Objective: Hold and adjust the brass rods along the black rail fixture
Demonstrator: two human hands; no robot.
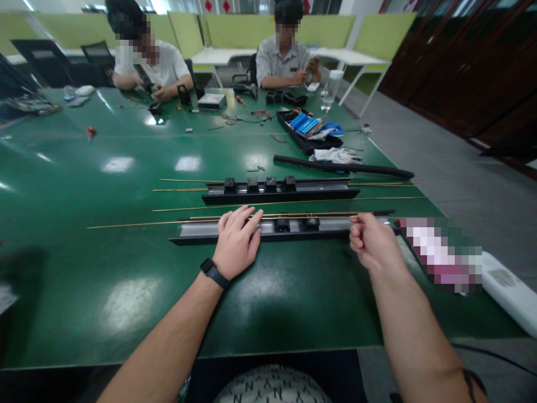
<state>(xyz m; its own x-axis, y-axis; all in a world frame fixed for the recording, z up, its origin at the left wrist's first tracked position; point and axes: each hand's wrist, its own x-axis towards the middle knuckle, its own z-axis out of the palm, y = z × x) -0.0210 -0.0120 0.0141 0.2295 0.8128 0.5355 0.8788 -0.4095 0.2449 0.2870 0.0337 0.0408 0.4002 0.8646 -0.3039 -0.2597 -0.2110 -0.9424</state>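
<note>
A long black channel [197, 240] with a pale inner face lies across the green table in front of me. Small black blocks [311, 223] sit inside it. Thin brass-coloured rods [293, 215] run lengthwise along its far side. My left hand [238, 238] rests over the channel left of the blocks, fingers spread across the rods; what lies under the palm is hidden. Near the channel's right end, my right hand [373, 238] is closed in a pinch on a rod's end. Behind it, a second black channel [281, 196] holds several similar blocks and more rods.
A black tube [344, 167] and white gloves [335, 155] lie farther back, near a black tray [310, 146] of blue packets. A white object [509, 291] is at the right table edge. Two people sit across the table, handling small items.
</note>
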